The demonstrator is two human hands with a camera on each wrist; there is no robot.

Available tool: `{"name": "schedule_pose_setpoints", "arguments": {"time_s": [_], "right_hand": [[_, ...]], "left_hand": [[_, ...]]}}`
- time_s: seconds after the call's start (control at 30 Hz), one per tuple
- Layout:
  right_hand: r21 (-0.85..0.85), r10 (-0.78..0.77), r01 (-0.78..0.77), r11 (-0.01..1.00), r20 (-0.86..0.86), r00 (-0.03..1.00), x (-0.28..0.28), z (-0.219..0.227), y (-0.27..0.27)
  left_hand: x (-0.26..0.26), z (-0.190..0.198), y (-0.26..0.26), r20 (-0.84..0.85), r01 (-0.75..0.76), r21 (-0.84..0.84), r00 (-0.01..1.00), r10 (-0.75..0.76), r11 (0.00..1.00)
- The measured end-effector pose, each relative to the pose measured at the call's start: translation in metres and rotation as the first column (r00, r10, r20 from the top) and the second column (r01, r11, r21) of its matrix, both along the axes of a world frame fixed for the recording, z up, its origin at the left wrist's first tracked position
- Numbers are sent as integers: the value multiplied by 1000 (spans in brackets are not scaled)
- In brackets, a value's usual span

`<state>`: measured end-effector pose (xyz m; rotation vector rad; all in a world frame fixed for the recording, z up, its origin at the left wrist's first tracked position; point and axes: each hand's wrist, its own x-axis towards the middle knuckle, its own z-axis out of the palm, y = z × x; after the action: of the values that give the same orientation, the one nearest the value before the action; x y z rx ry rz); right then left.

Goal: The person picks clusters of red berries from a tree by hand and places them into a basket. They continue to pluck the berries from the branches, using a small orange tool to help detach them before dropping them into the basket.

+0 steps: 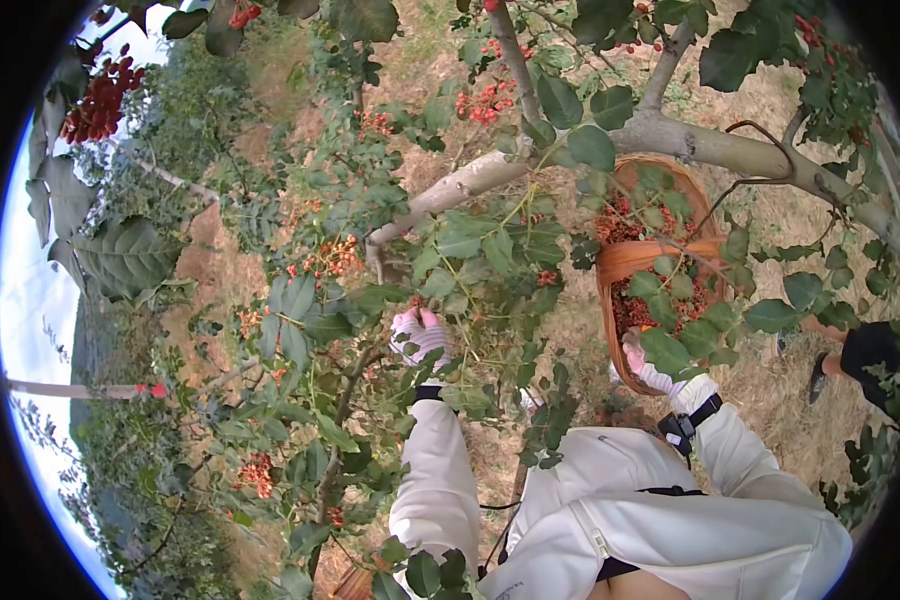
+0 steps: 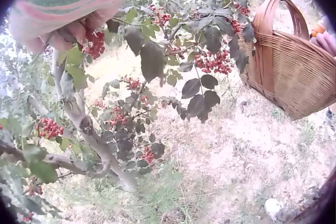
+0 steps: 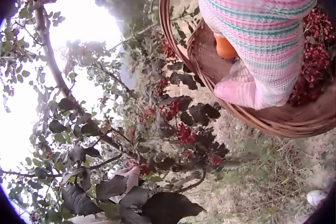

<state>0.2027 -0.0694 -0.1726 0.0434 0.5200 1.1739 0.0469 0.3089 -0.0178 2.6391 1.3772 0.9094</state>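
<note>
My left hand (image 1: pixel 420 335), in a striped knitted glove with bare fingertips, is up among the leaves. In the left wrist view its fingers pinch at the stem end of a red berry cluster (image 2: pixel 94 44). My right hand (image 1: pixel 648 365), gloved alike, is at the near rim of a wicker basket (image 1: pixel 610 320) heaped with red berry clusters. From under that hand shows an orange piece (image 3: pixel 226 47), which its curled fingers hold; the rest of it is hidden. The thumb (image 3: pixel 236 92) lies just inside the rim.
A thick grey branch (image 1: pixel 710 145) crosses above the basket, with a dark hook (image 1: pixel 770 150) looped by it. More berry clusters (image 1: pixel 485 103) hang among leafy twigs all around. Another person's leg (image 1: pixel 865 365) stands at the right. Dry grass covers the ground.
</note>
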Motion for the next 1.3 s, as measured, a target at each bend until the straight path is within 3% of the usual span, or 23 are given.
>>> {"name": "schedule_pose_setpoints", "arguments": {"time_s": [0.03,0.07,0.1,0.13,0.17,0.23,0.27,0.3,0.33,0.37,0.43,0.47,0.53,0.6,0.67,0.73,0.87,1.03,1.1,1.17,1.23,1.27,1.3], "right_hand": [[-224,20,-40,974,-91,996,3,23,0],[-225,20,-40,974,-90,996,5,34,3],[-405,321,-129,905,454,831,6,44,5],[-587,578,-80,806,750,322,7,48,5],[-588,578,-78,805,749,323,5,39,4],[-378,288,-61,924,579,763,-1,28,6],[-379,288,-62,923,579,762,1,36,5],[-584,555,-8,812,768,320,4,44,1],[-708,724,155,689,662,-194,6,56,0],[-708,724,155,689,661,-196,6,48,-3],[-638,719,402,657,368,-590,5,29,-12],[-638,719,404,656,366,-590,6,42,-10],[-710,764,366,602,378,-524,8,67,-9],[-692,741,331,641,446,-502,8,61,-12],[-671,712,294,680,512,-480,5,25,-20],[-632,646,191,751,763,-17,-4,-46,-42],[-764,805,256,593,573,-157,-8,-62,-40],[-821,835,364,439,223,-503,-12,-102,-39],[-814,838,297,498,365,-406,-1,-48,-33],[-794,819,234,561,490,-299,15,4,-33],[-300,754,708,640,68,-653,25,23,-34],[-314,809,755,575,87,-581,28,19,-41],[-475,882,744,469,218,-417,30,12,-47]], "left_hand": [[-2,-1,2,15,18,-34,1000,-17,999],[-4,-4,4,16,17,-36,1000,-17,999],[-7,-8,7,-15,94,-29,995,-95,995],[-8,-12,8,-47,172,-24,984,-173,985],[-8,-17,9,-47,174,-26,983,-175,984],[-7,-23,7,-21,152,11,988,-152,988],[-6,-22,8,-21,152,10,988,-152,988],[-6,-22,10,-22,123,-78,992,-125,989],[-3,-16,9,-25,92,-167,995,-97,982],[3,-2,2,-20,57,-195,998,-62,979],[4,-8,5,90,18,-292,996,9,956],[3,-16,8,189,-8,-390,978,89,921],[-10,-58,34,133,-8,-220,990,38,975],[-14,-86,59,241,-69,-802,872,427,593],[-19,-91,59,340,153,-919,777,530,364],[-33,-93,50,410,314,-912,707,577,264],[-72,-83,4,495,467,-856,617,612,222],[-62,-68,-79,518,572,-816,660,544,83],[-44,-68,-112,508,549,-835,791,340,-28],[-12,-74,-145,470,462,-879,881,-55,-120],[47,-6,-186,309,286,-898,951,-16,-336],[62,-12,-189,309,286,-898,951,-15,-333],[75,-23,-187,387,360,-744,919,76,-564]]}}
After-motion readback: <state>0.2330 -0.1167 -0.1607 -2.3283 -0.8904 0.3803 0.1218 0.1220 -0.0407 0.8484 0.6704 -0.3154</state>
